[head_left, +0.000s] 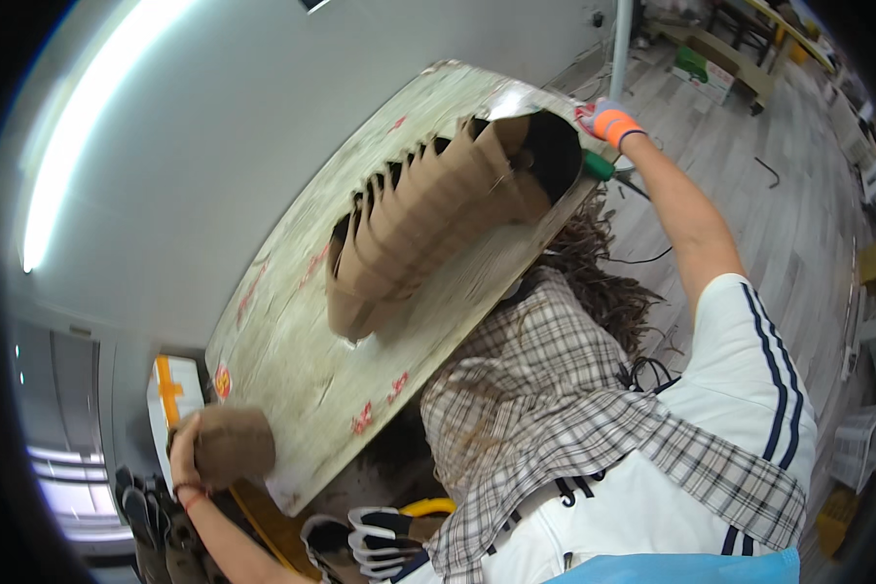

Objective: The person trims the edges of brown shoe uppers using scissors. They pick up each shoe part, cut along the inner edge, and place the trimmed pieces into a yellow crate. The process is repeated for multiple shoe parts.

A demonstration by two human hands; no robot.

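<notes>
At the table's near left end, my bare left hand (187,454) is closed on a brown suede-like shoe upper (236,445), its fingers against the side of it. A long row of nested brown shoe uppers (428,229) with black linings lies across the table (311,389). My right hand (608,122), in a grey and orange glove, is at the table's far right corner, beyond the end of the row. Its fingers look curled; what they hold, if anything, is hidden. A green-handled tool (599,165) with a dark cord sits just below that glove.
Brown strips (603,263) hang in a heap beside the table's right edge. Beneath the near edge are more brown, black-lined pieces (333,547). A white box with orange tape (173,389) stands at the left end. A pale post (621,49) rises past the far corner.
</notes>
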